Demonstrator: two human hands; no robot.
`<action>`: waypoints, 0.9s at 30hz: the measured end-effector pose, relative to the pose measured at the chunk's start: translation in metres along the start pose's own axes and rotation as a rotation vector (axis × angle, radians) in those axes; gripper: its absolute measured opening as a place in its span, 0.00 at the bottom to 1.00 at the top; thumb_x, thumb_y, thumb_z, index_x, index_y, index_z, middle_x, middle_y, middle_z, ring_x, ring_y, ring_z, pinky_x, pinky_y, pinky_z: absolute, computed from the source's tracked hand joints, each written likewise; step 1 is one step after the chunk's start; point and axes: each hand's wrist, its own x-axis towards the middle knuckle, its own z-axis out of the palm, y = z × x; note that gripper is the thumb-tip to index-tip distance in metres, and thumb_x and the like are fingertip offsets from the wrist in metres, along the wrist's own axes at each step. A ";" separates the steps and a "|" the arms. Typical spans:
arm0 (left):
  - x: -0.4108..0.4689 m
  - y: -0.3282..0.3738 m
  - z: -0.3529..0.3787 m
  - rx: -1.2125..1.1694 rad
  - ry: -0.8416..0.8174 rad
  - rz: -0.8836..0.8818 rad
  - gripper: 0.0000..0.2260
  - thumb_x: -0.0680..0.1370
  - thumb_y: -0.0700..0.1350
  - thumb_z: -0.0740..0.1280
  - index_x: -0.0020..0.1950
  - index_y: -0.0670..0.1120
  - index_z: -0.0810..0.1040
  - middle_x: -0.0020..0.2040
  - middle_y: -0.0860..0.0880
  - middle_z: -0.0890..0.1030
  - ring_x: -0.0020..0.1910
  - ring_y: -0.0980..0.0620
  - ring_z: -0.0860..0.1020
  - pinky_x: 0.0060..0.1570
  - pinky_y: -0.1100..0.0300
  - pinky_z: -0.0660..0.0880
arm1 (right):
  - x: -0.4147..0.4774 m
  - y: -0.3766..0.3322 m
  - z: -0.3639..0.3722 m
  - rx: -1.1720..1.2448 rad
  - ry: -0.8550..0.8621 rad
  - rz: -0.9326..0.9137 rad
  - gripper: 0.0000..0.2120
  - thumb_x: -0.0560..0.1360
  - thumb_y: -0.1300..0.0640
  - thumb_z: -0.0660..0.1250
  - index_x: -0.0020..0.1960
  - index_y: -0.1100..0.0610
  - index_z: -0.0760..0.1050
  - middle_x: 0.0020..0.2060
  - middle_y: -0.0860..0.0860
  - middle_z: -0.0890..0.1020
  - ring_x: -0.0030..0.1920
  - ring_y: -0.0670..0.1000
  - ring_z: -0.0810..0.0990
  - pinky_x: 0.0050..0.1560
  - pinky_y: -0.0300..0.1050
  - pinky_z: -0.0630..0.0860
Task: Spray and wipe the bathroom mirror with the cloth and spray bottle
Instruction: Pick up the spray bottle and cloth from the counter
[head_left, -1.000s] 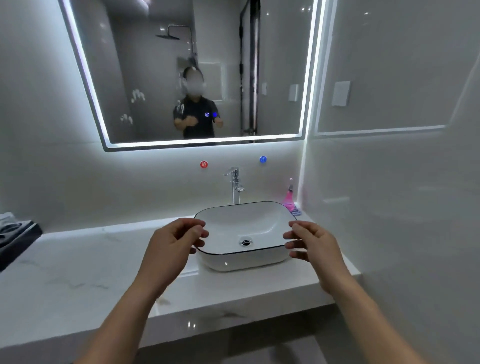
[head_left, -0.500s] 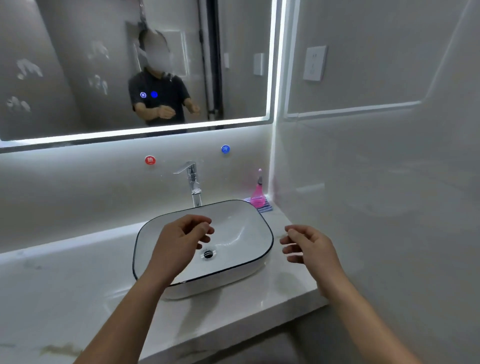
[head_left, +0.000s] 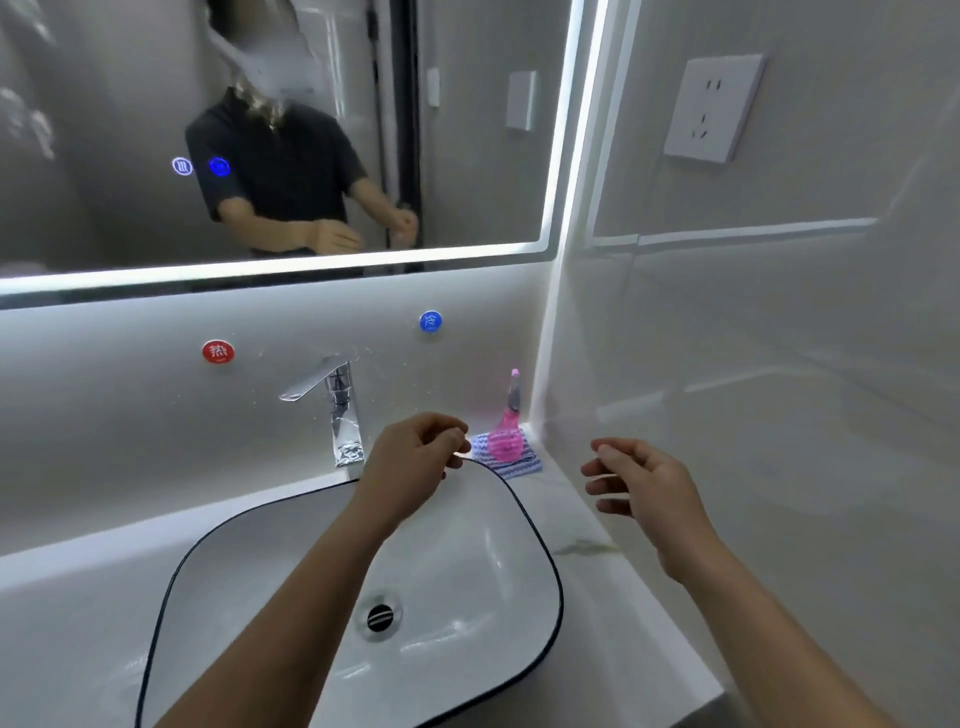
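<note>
Nearest the camera, two bare forearms reach forward over a white basin (head_left: 483, 670) with a thin dark rim, its drain (head_left: 381, 617) visible between them. The basin sits on a pale marble counter (head_left: 582, 525). The left hand (head_left: 410, 462) hangs above the basin's far edge, fingers loosely curled and holding nothing; its fingertips are near the cloth but apart from it. The right hand (head_left: 644, 486) hovers over the counter at the right, fingers half bent and spread, likewise empty.

Behind the left hand stands a chrome faucet (head_left: 340, 410). In the far right corner of the counter, against the side wall, lies a folded blue-and-white striped cloth (head_left: 519, 462), and on it stands the pink spray bottle (head_left: 505, 439) (round body, slim upright neck).

On the back wall are a red round marker (head_left: 218, 352) and a blue one (head_left: 430, 321). Above them the mirror (head_left: 467, 171) with a lit border shows whitish smears at its left side and two glowing touch icons (head_left: 201, 167). A white wall socket (head_left: 711, 106) is mounted on the side wall.
</note>
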 end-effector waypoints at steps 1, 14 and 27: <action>0.014 -0.004 0.002 0.026 -0.010 -0.019 0.07 0.76 0.39 0.64 0.43 0.49 0.80 0.39 0.50 0.84 0.33 0.57 0.80 0.36 0.64 0.74 | 0.011 0.003 0.004 -0.006 -0.012 0.011 0.07 0.75 0.60 0.62 0.43 0.53 0.78 0.34 0.51 0.82 0.31 0.47 0.79 0.32 0.40 0.76; 0.174 -0.093 0.048 0.311 -0.048 -0.265 0.09 0.74 0.40 0.62 0.49 0.43 0.81 0.42 0.46 0.83 0.40 0.48 0.80 0.40 0.59 0.73 | 0.189 0.075 0.053 -0.081 -0.126 0.103 0.07 0.74 0.61 0.63 0.51 0.58 0.77 0.37 0.50 0.81 0.35 0.48 0.79 0.30 0.37 0.76; 0.309 -0.208 0.151 0.534 -0.297 -0.821 0.10 0.77 0.40 0.63 0.37 0.41 0.67 0.38 0.45 0.70 0.47 0.45 0.74 0.45 0.58 0.73 | 0.327 0.177 0.100 -0.331 -0.169 0.198 0.35 0.68 0.58 0.72 0.71 0.54 0.61 0.65 0.53 0.74 0.56 0.54 0.77 0.53 0.48 0.77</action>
